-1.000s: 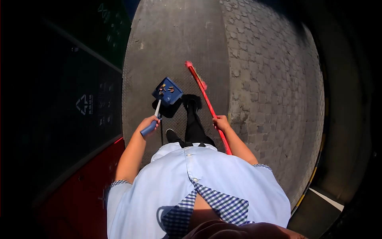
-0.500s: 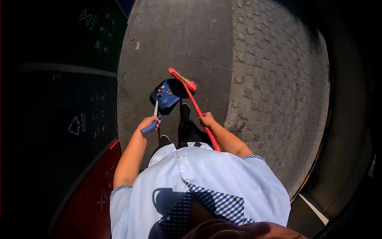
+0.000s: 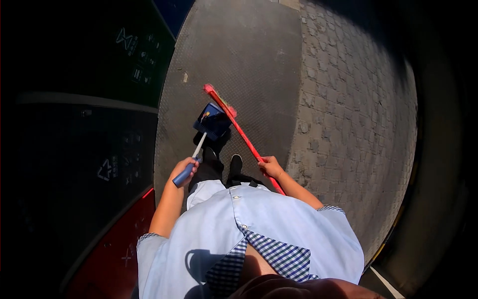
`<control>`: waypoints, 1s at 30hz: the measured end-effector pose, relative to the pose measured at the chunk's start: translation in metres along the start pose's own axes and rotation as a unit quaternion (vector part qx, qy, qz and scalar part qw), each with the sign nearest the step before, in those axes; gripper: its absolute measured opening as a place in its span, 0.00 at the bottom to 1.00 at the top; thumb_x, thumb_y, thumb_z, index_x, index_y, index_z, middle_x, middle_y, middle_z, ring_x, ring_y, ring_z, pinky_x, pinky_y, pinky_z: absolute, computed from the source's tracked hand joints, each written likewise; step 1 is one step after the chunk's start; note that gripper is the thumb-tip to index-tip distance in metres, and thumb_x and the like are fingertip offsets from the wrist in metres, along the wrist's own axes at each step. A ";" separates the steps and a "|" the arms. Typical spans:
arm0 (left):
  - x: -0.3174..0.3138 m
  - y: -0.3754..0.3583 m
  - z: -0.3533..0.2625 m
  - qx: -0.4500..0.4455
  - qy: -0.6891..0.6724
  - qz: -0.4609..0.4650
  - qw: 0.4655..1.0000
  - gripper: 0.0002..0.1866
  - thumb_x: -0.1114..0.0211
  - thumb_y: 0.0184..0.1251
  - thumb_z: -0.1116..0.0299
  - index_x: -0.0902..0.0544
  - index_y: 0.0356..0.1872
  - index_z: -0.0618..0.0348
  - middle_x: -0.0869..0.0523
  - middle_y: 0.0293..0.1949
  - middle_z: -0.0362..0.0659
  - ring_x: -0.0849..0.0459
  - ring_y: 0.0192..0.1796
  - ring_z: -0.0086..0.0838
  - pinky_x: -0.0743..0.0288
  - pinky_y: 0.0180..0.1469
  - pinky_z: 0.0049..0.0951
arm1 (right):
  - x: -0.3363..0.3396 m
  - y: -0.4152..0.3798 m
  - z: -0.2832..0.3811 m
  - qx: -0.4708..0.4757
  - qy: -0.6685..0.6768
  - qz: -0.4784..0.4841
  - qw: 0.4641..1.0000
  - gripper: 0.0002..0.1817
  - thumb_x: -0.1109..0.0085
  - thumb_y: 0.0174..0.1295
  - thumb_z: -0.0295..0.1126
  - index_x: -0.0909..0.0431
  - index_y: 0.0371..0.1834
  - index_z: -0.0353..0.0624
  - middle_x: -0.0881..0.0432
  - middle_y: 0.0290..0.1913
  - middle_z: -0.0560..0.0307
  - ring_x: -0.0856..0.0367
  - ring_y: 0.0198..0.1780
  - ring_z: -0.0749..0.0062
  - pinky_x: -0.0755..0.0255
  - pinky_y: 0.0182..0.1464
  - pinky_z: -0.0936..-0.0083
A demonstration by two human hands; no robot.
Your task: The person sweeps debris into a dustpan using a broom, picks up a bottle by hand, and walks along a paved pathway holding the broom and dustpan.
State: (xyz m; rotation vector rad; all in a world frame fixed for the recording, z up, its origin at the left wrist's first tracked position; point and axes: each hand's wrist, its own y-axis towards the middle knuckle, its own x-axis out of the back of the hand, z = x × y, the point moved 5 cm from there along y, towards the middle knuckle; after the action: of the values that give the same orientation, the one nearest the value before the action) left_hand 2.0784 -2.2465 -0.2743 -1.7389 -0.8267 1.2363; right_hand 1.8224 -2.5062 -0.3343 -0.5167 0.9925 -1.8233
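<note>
My left hand (image 3: 185, 168) is wrapped round the blue grip of a long-handled dustpan (image 3: 219, 125). Its blue pan hangs over the dark metal floor in front of my shoes, with a few small bits of litter (image 3: 205, 116) in its left part. My right hand (image 3: 270, 166) is closed round the red stick of a broom (image 3: 245, 139). The broom's red head with pink and green bristles lies slantwise across the far right corner of the pan, overlapping it in this view.
Dark recycling bins (image 3: 84, 144) line the left side, with a red bin (image 3: 112, 244) nearest me. Textured metal flooring (image 3: 239, 40) runs ahead. Grey stone paving (image 3: 348, 124) borders it on the right. My black shoes (image 3: 236, 163) are just behind the pan.
The pan has turned and tilted, and less litter shows in it. The broom head has shifted slightly left, over the pan's corner. My feet have stepped, and the bins sit farther right in view.
</note>
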 end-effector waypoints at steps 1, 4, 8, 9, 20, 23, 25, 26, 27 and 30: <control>-0.009 -0.003 -0.017 -0.012 -0.014 0.004 1.000 0.07 0.42 0.59 0.67 0.24 0.30 0.60 0.21 0.24 0.39 0.24 0.21 0.16 0.30 0.17 0.11 | 0.002 0.009 0.017 0.007 -0.009 -0.011 1.000 0.06 0.45 0.61 0.29 0.23 0.37 0.38 0.27 0.18 0.62 0.30 0.13 0.78 0.38 0.14 0.79; -0.009 0.004 -0.063 -0.023 -0.038 0.009 0.999 0.07 0.42 0.59 0.67 0.25 0.31 0.61 0.21 0.25 0.39 0.23 0.21 0.17 0.29 0.17 0.11 | 0.007 0.053 0.055 0.035 -0.060 -0.031 0.997 0.09 0.44 0.61 0.29 0.22 0.41 0.37 0.27 0.20 0.63 0.29 0.16 0.78 0.36 0.17 0.79; -0.006 0.024 -0.138 -0.019 -0.102 0.048 0.993 0.08 0.42 0.59 0.67 0.25 0.31 0.61 0.20 0.25 0.39 0.23 0.20 0.17 0.27 0.17 0.12 | -0.001 0.115 0.121 0.075 -0.089 -0.061 0.991 0.14 0.40 0.57 0.29 0.20 0.44 0.33 0.22 0.22 0.60 0.26 0.20 0.76 0.31 0.24 0.74; -0.003 0.030 -0.156 -0.023 -0.110 0.044 0.993 0.07 0.42 0.59 0.68 0.25 0.31 0.61 0.20 0.25 0.39 0.23 0.20 0.18 0.26 0.17 0.12 | -0.004 0.130 0.139 0.080 -0.136 -0.068 0.985 0.14 0.41 0.58 0.29 0.20 0.45 0.34 0.22 0.22 0.60 0.26 0.21 0.78 0.31 0.24 0.75; 0.046 0.067 -0.315 -0.014 -0.210 0.054 0.976 0.07 0.43 0.58 0.69 0.27 0.32 0.63 0.21 0.24 0.39 0.23 0.20 0.19 0.26 0.17 0.14 | -0.070 0.271 0.317 0.065 -0.363 -0.109 0.923 0.12 0.40 0.54 0.29 0.18 0.39 0.35 0.20 0.20 0.52 0.18 0.22 0.68 0.26 0.26 0.69; 0.068 0.088 -0.342 -0.007 -0.241 0.045 0.969 0.07 0.43 0.57 0.69 0.27 0.31 0.62 0.21 0.24 0.39 0.23 0.20 0.19 0.29 0.16 0.12 | -0.084 0.328 0.330 0.044 -0.386 -0.099 0.916 0.14 0.40 0.49 0.32 0.18 0.36 0.34 0.18 0.37 0.35 0.19 0.45 0.46 0.25 0.49 0.61; 0.081 0.101 -0.358 -0.015 -0.240 0.034 0.970 0.07 0.43 0.57 0.69 0.28 0.31 0.62 0.21 0.24 0.39 0.23 0.20 0.19 0.29 0.16 0.12 | -0.098 0.356 0.354 0.065 -0.425 -0.105 0.897 0.14 0.40 0.49 0.31 0.18 0.36 0.34 0.18 0.38 0.35 0.19 0.46 0.46 0.25 0.50 0.61; 0.082 0.106 -0.366 -0.020 -0.233 0.026 0.972 0.07 0.42 0.57 0.69 0.28 0.30 0.61 0.21 0.24 0.39 0.23 0.20 0.19 0.29 0.16 0.11 | -0.104 0.368 0.368 0.087 -0.460 -0.116 0.876 0.13 0.41 0.48 0.31 0.18 0.36 0.34 0.18 0.39 0.34 0.19 0.46 0.46 0.26 0.50 0.61; 0.084 0.109 -0.371 -0.013 -0.245 0.020 0.969 0.07 0.42 0.56 0.69 0.28 0.30 0.59 0.21 0.25 0.40 0.23 0.20 0.19 0.30 0.16 0.11 | -0.110 0.381 0.377 0.074 -0.465 -0.102 0.876 0.13 0.42 0.49 0.29 0.18 0.37 0.35 0.18 0.39 0.35 0.19 0.46 0.46 0.26 0.50 0.60; 0.087 0.122 -0.390 -0.018 -0.250 0.004 0.968 0.07 0.41 0.56 0.68 0.28 0.29 0.60 0.21 0.25 0.40 0.23 0.20 0.19 0.30 0.15 0.11 | -0.126 0.419 0.402 0.065 -0.496 -0.101 0.860 0.12 0.43 0.51 0.29 0.18 0.37 0.34 0.19 0.40 0.34 0.19 0.47 0.46 0.26 0.50 0.60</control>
State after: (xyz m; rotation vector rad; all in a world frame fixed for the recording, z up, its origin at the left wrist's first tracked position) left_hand 2.4817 -2.3221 -0.3520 -1.4716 -1.1340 1.7078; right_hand 2.3919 -2.6437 -0.4326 -1.3299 0.0986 -1.4484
